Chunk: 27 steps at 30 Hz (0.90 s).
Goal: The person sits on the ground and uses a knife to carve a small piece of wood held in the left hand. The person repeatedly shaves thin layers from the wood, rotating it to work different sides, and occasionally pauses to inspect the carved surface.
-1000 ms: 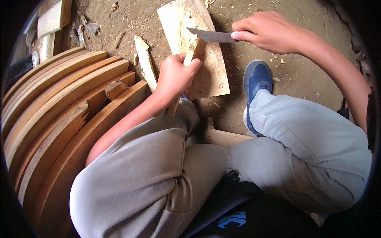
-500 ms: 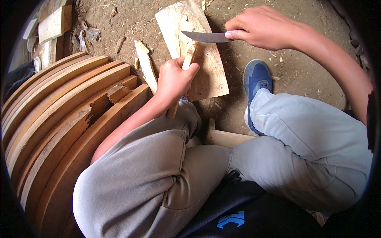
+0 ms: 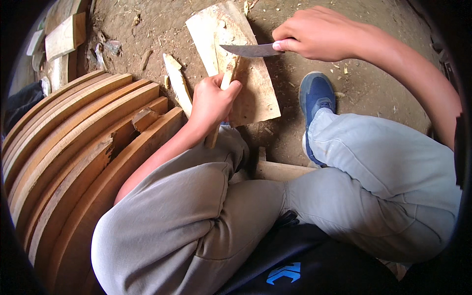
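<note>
My left hand (image 3: 212, 98) is closed around a narrow wooden stick (image 3: 228, 71), whose upper end leans over a pale board and whose lower end shows below my fist. In my right hand (image 3: 314, 34) is the handle of a knife (image 3: 250, 50), mostly covered by my fingers. Its dark blade points left and lies across the top end of the stick; whether it touches the wood I cannot tell. Beneath both is the flat wooden board (image 3: 260, 93), scuffed on its surface, set on the dirt ground.
Stacked wooden planks (image 3: 83, 162) fill the left side. A split wood piece (image 3: 178, 86) lies left of the board, and cut blocks (image 3: 64, 39) sit at the far left. My blue shoe (image 3: 318, 93) is right of the board. Chips litter the dirt floor (image 3: 162, 29).
The knife and my right hand have moved slightly left and down. My left hand has shifted a little left with the stick, and the whole view has drifted slightly.
</note>
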Tool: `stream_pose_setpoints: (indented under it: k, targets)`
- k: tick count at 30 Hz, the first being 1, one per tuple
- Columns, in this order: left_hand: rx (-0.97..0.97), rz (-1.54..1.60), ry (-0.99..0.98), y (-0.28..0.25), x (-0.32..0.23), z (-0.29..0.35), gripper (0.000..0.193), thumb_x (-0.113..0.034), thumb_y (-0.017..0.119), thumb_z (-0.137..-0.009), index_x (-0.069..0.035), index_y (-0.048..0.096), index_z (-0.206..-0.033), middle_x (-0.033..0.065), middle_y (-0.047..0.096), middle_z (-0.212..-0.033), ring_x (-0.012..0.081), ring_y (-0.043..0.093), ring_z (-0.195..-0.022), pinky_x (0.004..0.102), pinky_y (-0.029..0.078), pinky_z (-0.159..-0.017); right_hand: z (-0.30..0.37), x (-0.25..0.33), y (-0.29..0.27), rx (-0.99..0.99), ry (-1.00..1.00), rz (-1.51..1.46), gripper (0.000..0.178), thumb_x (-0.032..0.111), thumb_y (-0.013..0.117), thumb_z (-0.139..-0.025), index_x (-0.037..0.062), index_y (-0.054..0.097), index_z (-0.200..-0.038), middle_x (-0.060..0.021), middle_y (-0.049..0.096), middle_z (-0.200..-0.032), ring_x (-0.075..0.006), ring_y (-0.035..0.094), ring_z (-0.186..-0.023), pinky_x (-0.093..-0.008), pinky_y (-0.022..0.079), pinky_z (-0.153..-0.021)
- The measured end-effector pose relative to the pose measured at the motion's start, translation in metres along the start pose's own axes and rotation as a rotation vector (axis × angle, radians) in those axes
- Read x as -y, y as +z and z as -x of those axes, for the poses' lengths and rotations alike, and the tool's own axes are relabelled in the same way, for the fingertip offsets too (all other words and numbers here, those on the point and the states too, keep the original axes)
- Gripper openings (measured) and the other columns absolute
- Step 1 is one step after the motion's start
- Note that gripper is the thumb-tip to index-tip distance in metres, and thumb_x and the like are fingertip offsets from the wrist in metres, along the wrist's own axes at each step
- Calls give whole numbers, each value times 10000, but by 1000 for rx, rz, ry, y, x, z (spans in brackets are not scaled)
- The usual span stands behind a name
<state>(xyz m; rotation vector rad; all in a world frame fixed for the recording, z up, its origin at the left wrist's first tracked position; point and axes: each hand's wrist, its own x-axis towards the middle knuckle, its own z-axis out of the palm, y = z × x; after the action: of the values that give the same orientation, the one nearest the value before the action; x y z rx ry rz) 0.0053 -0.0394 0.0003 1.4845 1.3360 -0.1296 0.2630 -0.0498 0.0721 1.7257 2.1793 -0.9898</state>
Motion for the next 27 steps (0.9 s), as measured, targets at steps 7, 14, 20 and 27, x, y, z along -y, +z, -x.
stream_pose_setpoints:
  k: [7,14,20,27]
  targets:
    - [20,19,18,0,-1,-2,256,-220,587,-883,5,617,-763,53,530,-459,130,534,-377,308,445,-409,-5,-6,-13,-11,-83,45,317,347,539,-933,73,699,-933,-213,701,-879,-400,680,-823,-472,521,-710]
    - [30,67,-6,-3,-3,4,275,-225,585,-886,8,603,-740,51,526,-460,131,537,-385,310,445,-406,1,1,-23,-69,-14,32,293,316,549,-968,63,679,-899,-157,620,-692,-361,623,-723,-477,461,-680]
    - [9,58,21,-1,1,2,307,-243,587,-869,9,593,-693,54,526,-456,136,546,-393,319,466,-422,2,6,-20,-14,-4,58,286,318,562,-961,70,690,-897,-150,612,-656,-365,621,-693,-477,459,-664]
    - [31,90,-20,-1,0,1,307,-230,588,-873,3,577,-674,52,529,-460,129,539,-390,305,449,-404,1,4,-18,-7,-2,65,285,316,565,-960,69,692,-898,-151,623,-670,-363,625,-698,-473,461,-664]
